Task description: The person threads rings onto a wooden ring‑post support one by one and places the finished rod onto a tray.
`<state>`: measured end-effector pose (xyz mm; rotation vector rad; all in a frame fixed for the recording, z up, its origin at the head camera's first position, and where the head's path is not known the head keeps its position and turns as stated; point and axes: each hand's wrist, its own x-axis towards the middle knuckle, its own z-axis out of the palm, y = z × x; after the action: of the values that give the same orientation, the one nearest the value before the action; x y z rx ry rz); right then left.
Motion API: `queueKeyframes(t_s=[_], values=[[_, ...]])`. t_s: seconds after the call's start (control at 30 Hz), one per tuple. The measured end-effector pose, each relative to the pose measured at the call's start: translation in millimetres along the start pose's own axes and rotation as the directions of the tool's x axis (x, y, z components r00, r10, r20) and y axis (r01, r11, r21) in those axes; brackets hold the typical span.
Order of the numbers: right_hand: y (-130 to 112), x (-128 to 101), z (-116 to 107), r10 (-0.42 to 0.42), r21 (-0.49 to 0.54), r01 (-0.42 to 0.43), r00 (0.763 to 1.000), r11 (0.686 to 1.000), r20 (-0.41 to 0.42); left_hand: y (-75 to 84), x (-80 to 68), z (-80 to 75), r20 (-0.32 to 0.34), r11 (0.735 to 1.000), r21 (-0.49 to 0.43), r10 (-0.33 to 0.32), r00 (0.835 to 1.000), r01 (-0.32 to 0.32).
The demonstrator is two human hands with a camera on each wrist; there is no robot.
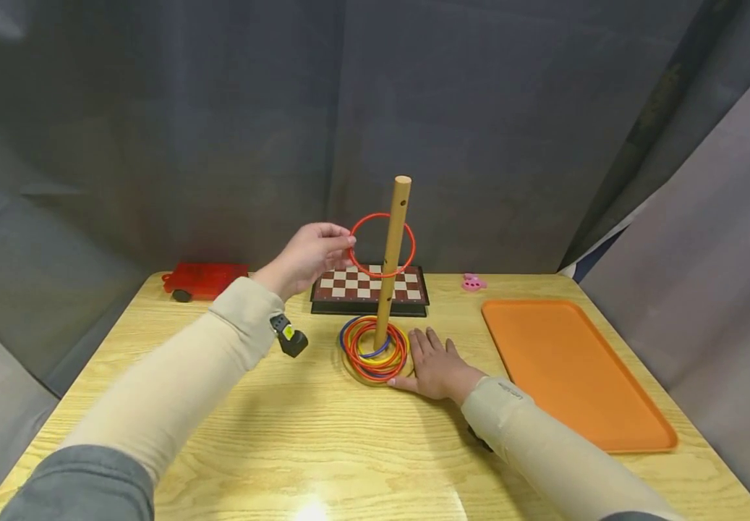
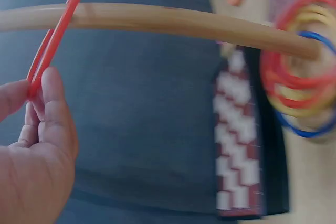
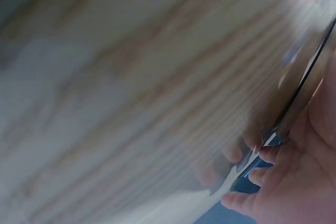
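Note:
A wooden pole [image 1: 395,224] stands upright on a round base, with several red, yellow and blue rings [image 1: 375,369] piled around its foot. My left hand [image 1: 314,250] pinches a red ring [image 1: 414,250] between thumb and fingers, left of the pole. That ring encircles the pole [image 2: 157,17] partway up its height, as the left wrist view also shows. My right hand [image 1: 438,370] lies with fingers spread at the right side of the base, its fingertips against or close beside the edge. In the right wrist view the right hand [image 3: 299,182] hovers low by the tabletop.
A checkered board [image 1: 342,284] lies behind the pole. To the left is a red wheeled toy [image 1: 202,281], and a small pink object [image 1: 474,282] sits at the back right. An orange tray [image 1: 570,369] takes up the right side of the wooden table [image 1: 296,441].

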<state>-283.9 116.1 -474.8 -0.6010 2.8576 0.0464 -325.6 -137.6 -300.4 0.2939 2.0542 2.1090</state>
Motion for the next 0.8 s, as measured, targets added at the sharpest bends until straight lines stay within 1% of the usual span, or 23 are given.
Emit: queueKeyframes(t_s=[0.13,0.2,0.3,0.4,0.5,0.57,0.67,0.8], values=[[0,0,0,-0.005,0.004,0.005,1.000,1.000,-0.002,-37.5,-0.6,-4.4,0.017,0.997,0.036,-0.070,0.997,0.070],[0,0,0,-0.004,0.001,0.004,1.000,1.000,0.004,-54.4,-1.3,-5.6,0.028,0.994,0.049,-0.095,0.995,0.094],[0,0,1,-0.003,0.000,0.003,1.000,1.000,0.007,-75.7,-3.4,-6.5,0.044,0.989,0.078,-0.126,0.991,0.122],[1,0,1,-0.001,-0.006,0.001,1.000,1.000,0.009,-92.9,-5.1,-6.4,0.055,0.984,0.093,-0.156,0.986,0.151],[0,0,0,-0.002,-0.002,0.002,1.000,1.000,0.004,-105.3,-6.4,-6.0,0.053,0.979,0.108,-0.181,0.982,0.175],[1,0,0,-0.001,-0.001,0.001,1.000,1.000,0.000,-110.8,-6.8,-5.5,0.051,0.975,0.124,-0.191,0.980,0.184],[1,0,1,-0.001,-0.002,0.001,1.000,1.000,-0.002,-115.4,-7.2,-4.2,0.049,0.968,0.156,-0.206,0.977,0.196],[1,0,2,-0.002,0.000,0.002,1.000,1.000,-0.003,-120.2,-6.8,-1.0,0.039,0.966,0.148,-0.222,0.974,0.214]])
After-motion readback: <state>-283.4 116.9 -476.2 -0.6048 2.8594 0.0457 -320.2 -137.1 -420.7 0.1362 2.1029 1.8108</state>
